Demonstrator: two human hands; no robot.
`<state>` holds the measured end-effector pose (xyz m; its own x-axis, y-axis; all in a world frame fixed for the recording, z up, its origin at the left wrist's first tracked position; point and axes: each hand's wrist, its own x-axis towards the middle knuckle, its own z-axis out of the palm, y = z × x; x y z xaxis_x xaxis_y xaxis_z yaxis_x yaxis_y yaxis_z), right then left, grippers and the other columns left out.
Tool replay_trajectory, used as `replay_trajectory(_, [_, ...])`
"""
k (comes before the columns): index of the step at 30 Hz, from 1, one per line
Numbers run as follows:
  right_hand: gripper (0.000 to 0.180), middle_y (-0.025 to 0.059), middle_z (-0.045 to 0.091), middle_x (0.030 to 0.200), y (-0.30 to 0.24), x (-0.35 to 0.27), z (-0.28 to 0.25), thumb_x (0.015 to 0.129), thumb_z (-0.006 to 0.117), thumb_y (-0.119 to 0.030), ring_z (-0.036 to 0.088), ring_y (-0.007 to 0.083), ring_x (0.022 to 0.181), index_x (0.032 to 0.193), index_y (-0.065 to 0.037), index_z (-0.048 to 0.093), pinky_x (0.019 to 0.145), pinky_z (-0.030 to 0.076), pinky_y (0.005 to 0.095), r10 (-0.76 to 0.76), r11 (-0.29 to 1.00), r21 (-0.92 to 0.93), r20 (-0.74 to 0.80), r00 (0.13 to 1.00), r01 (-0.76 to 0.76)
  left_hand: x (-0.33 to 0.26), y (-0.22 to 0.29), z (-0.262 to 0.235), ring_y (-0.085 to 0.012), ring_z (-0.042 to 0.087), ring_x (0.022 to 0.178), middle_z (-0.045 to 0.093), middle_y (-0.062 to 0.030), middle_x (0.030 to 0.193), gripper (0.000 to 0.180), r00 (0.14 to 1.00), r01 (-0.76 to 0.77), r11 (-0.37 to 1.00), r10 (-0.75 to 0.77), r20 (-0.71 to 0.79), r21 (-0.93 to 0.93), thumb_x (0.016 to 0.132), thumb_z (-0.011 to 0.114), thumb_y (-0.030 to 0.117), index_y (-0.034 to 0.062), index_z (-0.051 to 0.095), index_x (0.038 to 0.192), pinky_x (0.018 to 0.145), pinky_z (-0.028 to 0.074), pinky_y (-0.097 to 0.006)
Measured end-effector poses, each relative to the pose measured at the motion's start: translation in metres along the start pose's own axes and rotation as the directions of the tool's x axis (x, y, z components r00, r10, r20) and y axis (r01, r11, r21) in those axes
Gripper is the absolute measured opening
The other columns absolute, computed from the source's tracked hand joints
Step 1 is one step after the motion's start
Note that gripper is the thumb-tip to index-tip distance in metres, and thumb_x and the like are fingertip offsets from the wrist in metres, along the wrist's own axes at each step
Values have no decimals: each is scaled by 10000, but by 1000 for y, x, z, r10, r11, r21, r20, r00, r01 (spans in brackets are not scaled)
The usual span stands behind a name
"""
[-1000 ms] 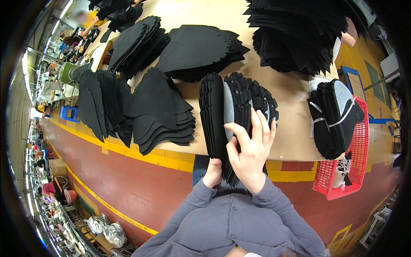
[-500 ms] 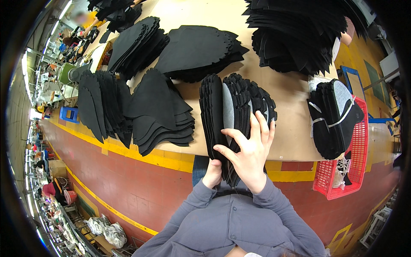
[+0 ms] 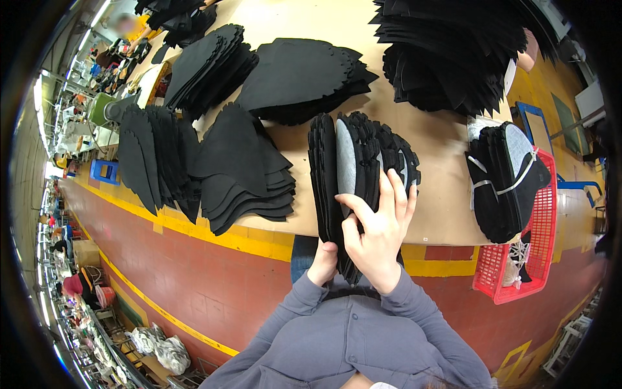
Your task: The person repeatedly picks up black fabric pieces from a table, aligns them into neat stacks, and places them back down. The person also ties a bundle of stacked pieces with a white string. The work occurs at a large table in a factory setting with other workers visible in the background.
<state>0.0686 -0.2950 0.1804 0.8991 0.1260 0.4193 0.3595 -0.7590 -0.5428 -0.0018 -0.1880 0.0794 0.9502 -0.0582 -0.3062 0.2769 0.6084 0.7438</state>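
Note:
A thick stack of black fabric pieces (image 3: 367, 152) stands on edge at the table's near edge, its layers fanned, with a grey face showing between them. My left hand (image 3: 322, 264) is closed on the near end of the stack, its thumb up against the left-side pieces; its other fingers are hidden. Over the right part lies my right hand (image 3: 379, 230), gripping among the layers. Its index fingertip touches the edge beside the grey face, the thumb is bent in close below, and the other fingers reach forward along the pieces.
More black cut pieces lie in piles to the left (image 3: 243, 172), behind (image 3: 301, 74) and at the far right (image 3: 447, 65). A bundle tied with white cord (image 3: 505, 185) sits by the table's right corner, above a red plastic basket (image 3: 486, 279). Beyond the table edge is red floor (image 3: 194, 253).
My right thumb has drawn back from the left-side pieces toward my index finger. Those left pieces have shifted slightly right. My left hand stays at the near end.

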Motion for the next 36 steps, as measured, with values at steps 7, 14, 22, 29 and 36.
replay_trajectory(7, [302, 184, 511, 1369, -4, 3, -4, 686, 801, -419, 354, 329, 1369, 901, -210, 766, 1169, 120, 552, 26, 998, 62, -24, 999, -25, -1, -4, -4, -230, 421, 1361, 397, -83, 1490, 1188, 999, 21, 1000, -20, -35, 13, 640, 689, 751, 73, 253, 1511, 1122, 384, -402])
replay_trajectory(14, [285, 187, 517, 1358, -2, 2, -3, 701, 796, -399, 356, 332, 1367, 906, -203, 770, 1169, 117, 543, 35, 996, 78, -31, 999, -33, -1, 0, 0, -229, 418, 1363, 378, -85, 1501, 1188, 1000, -6, 1000, 6, 10, 1, 645, 680, 752, 70, 243, 1514, 1120, 385, -402])
replay_trajectory(22, [286, 190, 523, 1349, 2, 0, 0, 692, 800, -379, 365, 334, 1362, 910, -196, 773, 1167, 127, 536, 30, 997, 71, -54, 998, -26, 0, -6, -4, -225, 412, 1364, 358, -86, 1510, 1184, 999, -6, 1000, 5, 36, 12, 651, 663, 756, 65, 239, 1515, 1120, 382, -397])
replay_trajectory(29, [276, 199, 524, 1345, -6, 4, -14, 689, 799, -358, 365, 342, 1361, 903, -185, 774, 1169, 129, 526, 57, 993, 105, -3, 998, -57, 5, -16, -15, -224, 401, 1362, 380, -81, 1476, 1208, 989, 125, 978, -109, -100, 169, 615, 631, 788, 85, 227, 1510, 1124, 365, -386])
replay_trajectory(36, [207, 188, 535, 1339, -1, 1, -5, 744, 777, -359, 374, 333, 1352, 869, -194, 778, 1168, 125, 517, 68, 992, 109, -55, 996, -62, 2, -3, 4, -219, 434, 1332, 395, -91, 1456, 1266, 998, -8, 996, 12, -58, 84, 557, 679, 785, 84, 221, 1506, 1087, 419, -378])
